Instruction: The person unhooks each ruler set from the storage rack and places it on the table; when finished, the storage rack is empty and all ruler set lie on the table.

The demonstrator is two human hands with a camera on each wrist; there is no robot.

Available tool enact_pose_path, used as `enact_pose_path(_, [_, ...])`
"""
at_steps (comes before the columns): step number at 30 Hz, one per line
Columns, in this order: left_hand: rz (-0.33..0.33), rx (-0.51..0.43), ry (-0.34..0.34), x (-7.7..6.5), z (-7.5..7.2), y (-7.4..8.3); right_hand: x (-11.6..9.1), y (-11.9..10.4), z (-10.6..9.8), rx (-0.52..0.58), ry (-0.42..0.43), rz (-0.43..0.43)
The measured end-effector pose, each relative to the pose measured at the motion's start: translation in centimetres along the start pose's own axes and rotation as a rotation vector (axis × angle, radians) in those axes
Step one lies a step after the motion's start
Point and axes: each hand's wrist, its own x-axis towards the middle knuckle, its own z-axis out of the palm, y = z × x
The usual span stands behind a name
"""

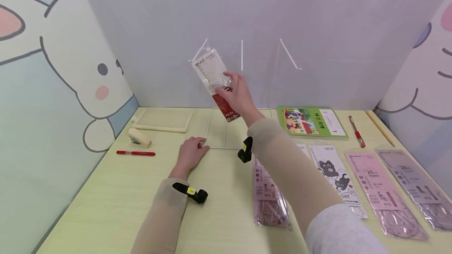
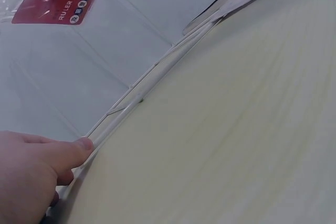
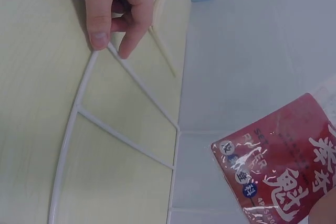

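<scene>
My right hand [image 1: 237, 94] pinches a ruler set [image 1: 210, 68] in a clear packet with a white and red card. The packet is raised and tilted, its top overlapping the left prong of a white wire display rack [image 1: 241, 55] in the head view. Down at the table, my left hand [image 1: 190, 154] grips the front left corner of the rack's base. The right wrist view shows that thumb and fingers on the white wire [image 3: 65, 137], and the red end of the ruler set [image 3: 278, 166] at the right.
Several packaged ruler sets lie at right, including a pink one [image 1: 383, 187] and one with black cats [image 1: 333, 171]. Behind them are a green book [image 1: 310, 122], a red pen [image 1: 357, 131] and a pencil [image 1: 380, 127]. At left lie a stapler [image 1: 139, 137], another red pen [image 1: 135, 153] and a cream tray [image 1: 164, 129].
</scene>
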Motion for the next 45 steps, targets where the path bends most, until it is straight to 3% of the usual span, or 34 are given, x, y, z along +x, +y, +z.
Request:
enact_pose_path(10, [0.022,-0.015,0.014,0.0,-0.1,0.2,0.0,-0.2,-0.1,-0.025,0.036,0.042])
enact_pose_path(17, [0.029,-0.009,0.015,0.1,-0.2,0.3,-0.7,-0.5,0.0,-0.040,0.054,0.002])
enact_pose_path(45, [0.009,-0.014,0.000,-0.1,-0.2,0.1,-2.8,-1.5,-0.2,-0.023,0.002,-0.018])
